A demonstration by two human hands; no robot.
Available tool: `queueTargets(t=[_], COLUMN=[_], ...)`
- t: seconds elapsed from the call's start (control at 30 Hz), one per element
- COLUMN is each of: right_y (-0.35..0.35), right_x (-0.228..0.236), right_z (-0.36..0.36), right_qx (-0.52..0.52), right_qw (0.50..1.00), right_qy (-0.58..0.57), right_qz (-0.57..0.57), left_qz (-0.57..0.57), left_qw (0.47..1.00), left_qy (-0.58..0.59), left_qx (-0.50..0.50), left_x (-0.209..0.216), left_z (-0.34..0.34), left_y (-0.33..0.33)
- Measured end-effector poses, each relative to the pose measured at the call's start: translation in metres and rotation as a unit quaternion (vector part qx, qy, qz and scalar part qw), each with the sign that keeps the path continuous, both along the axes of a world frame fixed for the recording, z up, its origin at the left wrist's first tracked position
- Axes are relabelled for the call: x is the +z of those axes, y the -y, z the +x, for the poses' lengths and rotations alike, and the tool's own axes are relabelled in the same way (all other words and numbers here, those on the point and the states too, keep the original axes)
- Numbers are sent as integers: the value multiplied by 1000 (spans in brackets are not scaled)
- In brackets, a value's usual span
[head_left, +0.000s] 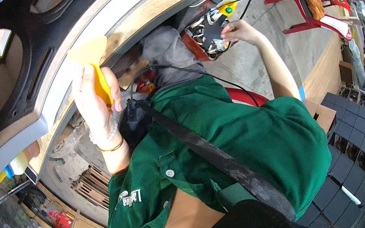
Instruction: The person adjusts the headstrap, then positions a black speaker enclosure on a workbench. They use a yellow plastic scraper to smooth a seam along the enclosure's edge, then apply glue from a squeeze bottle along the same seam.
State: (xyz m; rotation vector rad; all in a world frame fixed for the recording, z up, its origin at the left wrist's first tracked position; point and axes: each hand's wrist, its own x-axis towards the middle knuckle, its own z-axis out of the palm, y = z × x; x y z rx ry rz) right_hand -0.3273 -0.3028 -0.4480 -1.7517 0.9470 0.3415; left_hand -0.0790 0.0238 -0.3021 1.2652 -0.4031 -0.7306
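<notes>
A person in a dark green short-sleeved polo shirt works beside a large black panel with rounded openings, fronted by a curved white and pale-wood edge. Beyond the lap sits a red open box packed with clutter. The left hand is wrapped around a yellow scraper with a flared blade, its long axis pointing away from the body and slightly left, blade over the curved edge. The right hand, well apart from the scraper, is over the box; a flat dark-grey piece lies just left of its gathered fingertips. Whether they pinch that piece is unclear, as is whether the blade touches the edge. The box's deeper contents are hidden.
</notes>
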Motion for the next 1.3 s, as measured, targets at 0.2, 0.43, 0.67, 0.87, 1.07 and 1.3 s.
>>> queueTargets(t=[0.2, 0.43, 0.67, 0.87, 1.07, 1.3], right_y=[17, 29, -31, -98, -59, -40], right_x=[-94, -132, -43, 64, -42, -162], right_z=[-12, -4, 54, 108, 51, -20], right_qx=[-152, -104, -194, 46, 334, 309], right_qw=[988, 960, 953, 881, 855, 811], right_qy=[-15, -42, 167, 389, -215, -365], right_qz=[6, -255, -162, -265, -332, -337], left_qz=[-7, -29, -3, -50, -62, -67], left_qw=[1000, 998, 1000, 998, 996, 997], left_qy=[7, -2, 16, 45, 41, 42], left_qx=[-20, -56, -6, -3, 40, 14], left_x=[1, -2, -12, -10, -7, -10], left_z=[-6, -12, -12, -9, -11, -10], left_y=[2, 7, 10, 6, -4, -4])
